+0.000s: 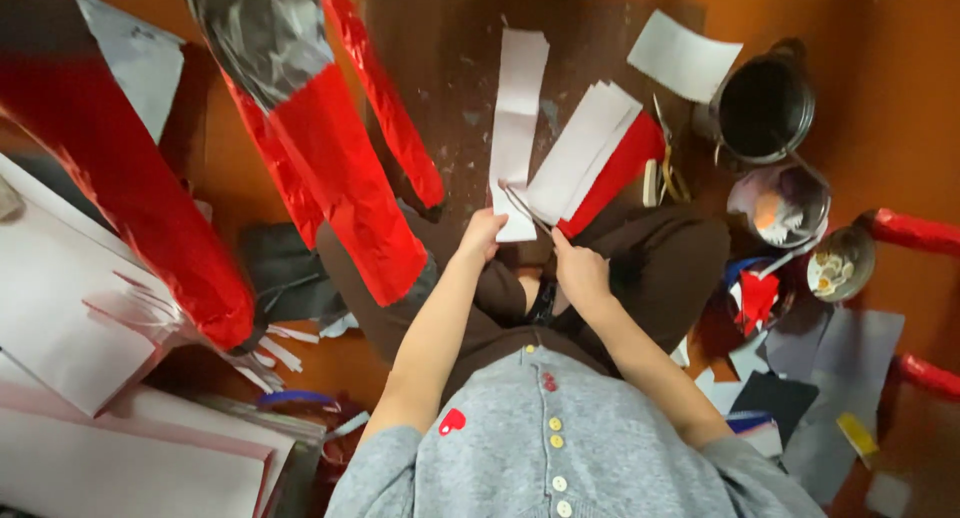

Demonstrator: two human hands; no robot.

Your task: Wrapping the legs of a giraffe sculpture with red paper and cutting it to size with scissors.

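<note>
I sit cross-legged on an orange floor, in a grey cardigan and brown trousers. My left hand (481,234) grips the near end of a long white paper strip (518,118) that runs away from me over a dark board (450,68). My right hand (578,270) rests on my lap beside it, at the near corner of a stack of white sheets (583,148) lying on red paper (622,168); whether its fingers pinch anything is hidden. A thin dark tool or wire (522,204) lies between the two hands.
Large cones wrapped in shiny red foil (340,178) hang or lean at left. White sheets (60,308) pile at lower left. At right stand a dark metal pot (765,108), small bowls (840,263), and scraps of grey, red and blue paper (850,358).
</note>
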